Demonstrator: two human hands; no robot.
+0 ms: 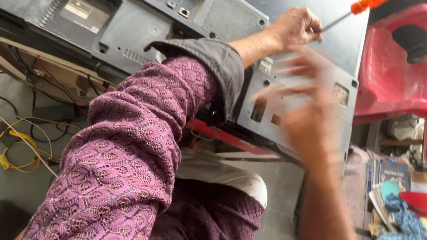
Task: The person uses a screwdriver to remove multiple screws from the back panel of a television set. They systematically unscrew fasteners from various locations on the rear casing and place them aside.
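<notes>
Orange-handled screwdriver against grey television back panel

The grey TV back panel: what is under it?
Under the grey TV back panel, wooden slats, a red strip and loose wires on the floor show. The purple sleeve covers the middle part.

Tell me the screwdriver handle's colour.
Orange, on the screwdriver in the left hand; head view.
</notes>
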